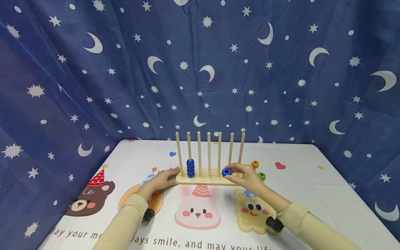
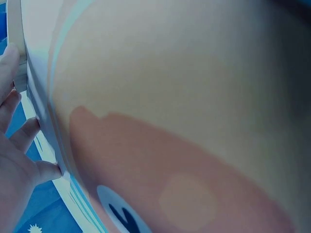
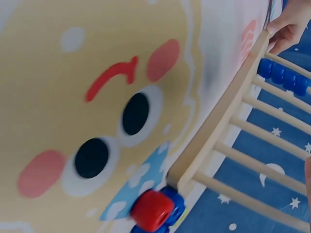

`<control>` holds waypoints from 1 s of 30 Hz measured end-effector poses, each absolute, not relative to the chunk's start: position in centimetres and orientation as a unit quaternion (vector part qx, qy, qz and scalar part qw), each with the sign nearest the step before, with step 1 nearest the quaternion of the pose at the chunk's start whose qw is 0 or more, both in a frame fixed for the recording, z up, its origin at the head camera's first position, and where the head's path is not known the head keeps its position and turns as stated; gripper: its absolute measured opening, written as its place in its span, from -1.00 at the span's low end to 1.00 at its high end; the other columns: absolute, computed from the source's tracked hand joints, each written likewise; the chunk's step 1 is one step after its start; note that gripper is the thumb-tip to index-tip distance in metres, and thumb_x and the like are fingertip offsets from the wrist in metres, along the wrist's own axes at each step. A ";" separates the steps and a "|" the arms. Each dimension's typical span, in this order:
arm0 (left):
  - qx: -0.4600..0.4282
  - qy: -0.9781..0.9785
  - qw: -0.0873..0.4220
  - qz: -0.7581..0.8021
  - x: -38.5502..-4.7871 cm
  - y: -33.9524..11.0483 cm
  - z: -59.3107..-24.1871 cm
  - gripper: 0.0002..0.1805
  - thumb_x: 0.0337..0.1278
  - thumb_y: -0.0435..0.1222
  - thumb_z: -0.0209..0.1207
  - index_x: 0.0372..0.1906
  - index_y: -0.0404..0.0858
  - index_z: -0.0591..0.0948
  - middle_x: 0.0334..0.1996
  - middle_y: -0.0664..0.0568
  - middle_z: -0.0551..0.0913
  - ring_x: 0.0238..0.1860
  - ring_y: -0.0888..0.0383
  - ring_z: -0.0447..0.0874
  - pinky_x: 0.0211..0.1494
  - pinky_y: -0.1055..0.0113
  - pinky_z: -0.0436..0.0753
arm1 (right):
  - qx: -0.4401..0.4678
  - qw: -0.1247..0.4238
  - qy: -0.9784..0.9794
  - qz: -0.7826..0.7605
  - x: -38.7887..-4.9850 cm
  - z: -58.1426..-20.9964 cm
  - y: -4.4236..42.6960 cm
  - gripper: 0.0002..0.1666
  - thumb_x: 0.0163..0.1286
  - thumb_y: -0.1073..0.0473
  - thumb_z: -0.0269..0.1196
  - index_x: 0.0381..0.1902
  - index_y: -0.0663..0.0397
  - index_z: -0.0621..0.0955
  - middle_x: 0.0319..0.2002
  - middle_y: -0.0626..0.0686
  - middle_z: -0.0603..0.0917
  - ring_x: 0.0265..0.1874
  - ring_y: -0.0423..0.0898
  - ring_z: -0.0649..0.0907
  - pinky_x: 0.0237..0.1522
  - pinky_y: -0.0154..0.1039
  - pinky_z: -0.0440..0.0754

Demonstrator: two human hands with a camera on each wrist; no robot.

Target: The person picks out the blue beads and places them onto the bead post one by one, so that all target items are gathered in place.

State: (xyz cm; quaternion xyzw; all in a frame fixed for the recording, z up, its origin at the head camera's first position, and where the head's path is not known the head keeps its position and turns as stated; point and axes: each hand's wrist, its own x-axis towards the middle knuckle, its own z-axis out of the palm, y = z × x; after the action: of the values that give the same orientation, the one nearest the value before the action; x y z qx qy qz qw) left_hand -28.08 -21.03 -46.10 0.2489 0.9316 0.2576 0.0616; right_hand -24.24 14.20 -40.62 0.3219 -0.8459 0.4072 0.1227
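Note:
A wooden peg rack (image 1: 200,180) stands on the table, with a row of upright dowels on a flat base. Several blue beads (image 1: 190,168) are stacked on its second peg from the left. My left hand (image 1: 162,180) holds the left end of the base; in the right wrist view, that hand (image 3: 290,24) appears beside the rack's far end. Thumb and fingers of my right hand (image 1: 247,175) pinch a blue bead (image 1: 226,172) near the rack's right side, its hole facing the head camera. The right wrist view cuts off almost all of the right hand.
Right of the rack lie an orange bead (image 1: 255,164) and a green bead (image 1: 261,176), partly behind the right hand. A red bead (image 3: 152,209) sits against blue ones by the base's end. A star-patterned blue curtain (image 1: 200,69) hangs behind the printed white tablecloth (image 1: 297,180).

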 end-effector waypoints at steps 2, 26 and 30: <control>0.251 0.932 0.060 0.256 -28.1 -21.0 -46.1 -0.36 0.18 -0.24 0.19 0.31 -0.44 0.32 0.34 -0.32 0.28 0.33 -0.39 0.20 0.37 -0.20 0.19 | 0.323 0.123 -0.844 0.409 -24.3 -40.6 13.7 -0.70 0.16 0.22 0.36 -0.13 0.20 0.65 -0.31 0.01 0.75 -0.32 -0.22 0.69 -0.10 -0.09 0.68; 0.245 0.939 0.090 0.223 -27.7 -20.8 -45.1 -0.37 0.24 -0.22 0.14 0.34 -0.42 0.30 0.38 -0.28 0.22 0.35 -0.38 0.15 0.35 -0.26 0.16 | 0.361 0.131 -0.831 0.403 -25.2 -38.5 8.5 -0.64 0.16 0.20 0.36 -0.08 0.22 0.64 -0.16 0.11 0.73 -0.24 -0.06 0.71 -0.05 -0.13 0.66; 0.240 0.942 0.090 0.218 -27.8 -20.8 -45.4 -0.35 0.24 -0.20 0.13 0.36 -0.41 0.26 0.39 -0.27 0.22 0.36 -0.38 0.16 0.32 -0.34 0.14 | 0.363 0.124 -0.830 0.404 -25.4 -37.6 7.9 -0.63 0.19 0.18 0.34 -0.05 0.22 0.63 -0.14 0.10 0.73 -0.21 -0.07 0.70 -0.01 -0.13 0.65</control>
State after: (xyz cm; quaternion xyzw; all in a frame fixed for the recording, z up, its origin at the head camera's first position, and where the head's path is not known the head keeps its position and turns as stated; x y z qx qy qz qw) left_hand -27.83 -20.83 -45.39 0.2401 0.9416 0.2182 0.0904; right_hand -25.37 7.88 -37.61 0.3628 -0.8305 0.4041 0.1243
